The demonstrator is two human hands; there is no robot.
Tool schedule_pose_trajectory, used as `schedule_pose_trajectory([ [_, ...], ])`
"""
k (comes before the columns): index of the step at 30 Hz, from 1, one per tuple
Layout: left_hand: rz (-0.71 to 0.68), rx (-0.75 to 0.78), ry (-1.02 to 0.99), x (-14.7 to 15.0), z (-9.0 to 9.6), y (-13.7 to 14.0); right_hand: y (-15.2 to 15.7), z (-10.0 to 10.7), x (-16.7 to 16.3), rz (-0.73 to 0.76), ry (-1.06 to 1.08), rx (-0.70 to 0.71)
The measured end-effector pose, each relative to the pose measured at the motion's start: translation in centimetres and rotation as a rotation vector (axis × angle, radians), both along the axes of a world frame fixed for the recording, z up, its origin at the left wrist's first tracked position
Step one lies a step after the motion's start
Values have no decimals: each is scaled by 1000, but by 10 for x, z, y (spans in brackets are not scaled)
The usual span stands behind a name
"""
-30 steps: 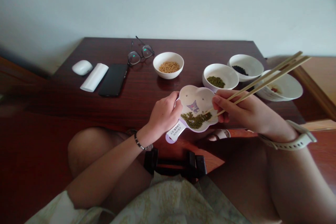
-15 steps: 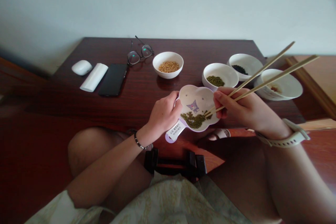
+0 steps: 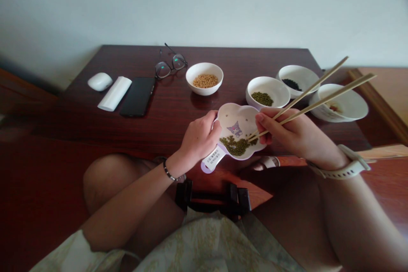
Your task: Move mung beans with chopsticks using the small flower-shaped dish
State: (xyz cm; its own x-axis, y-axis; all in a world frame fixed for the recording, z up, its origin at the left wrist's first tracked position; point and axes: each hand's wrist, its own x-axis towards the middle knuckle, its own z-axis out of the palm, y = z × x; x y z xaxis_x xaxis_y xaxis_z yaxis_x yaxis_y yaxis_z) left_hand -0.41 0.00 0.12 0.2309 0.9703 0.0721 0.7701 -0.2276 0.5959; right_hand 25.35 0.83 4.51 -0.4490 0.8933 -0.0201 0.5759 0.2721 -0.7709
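Left hand [image 3: 199, 139]: fingers clasp the left rim of the flower-shaped dish [image 3: 239, 124], held tilted above the near worktop [image 3: 172, 106] edge.
Right hand [image 3: 291, 132]: fingers grip a pair of chopsticks [image 3: 314, 97], tips slightly parted, down at the green beans [image 3: 237, 146].
Beans: heaped in the dish's near part.
Behind: bowl of green beans [image 3: 267, 92], bowl of yellow beans [image 3: 204, 78].

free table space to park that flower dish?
Bare wood between the phone and the soybean bowl, running to the near table edge; also the far strip behind the bowls. Crowded: the right end, where the mung bean bowl and two more bowls sit almost rim to rim.
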Motion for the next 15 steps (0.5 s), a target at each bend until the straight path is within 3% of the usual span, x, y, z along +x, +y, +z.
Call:
schedule_pose_trajectory([
  [6, 0, 1, -3, 0, -1, 1, -2, 3, 1, -26, 79, -88],
  [15, -4, 4, 7, 0, -1, 0, 2, -2, 1, 24, -10, -22],
])
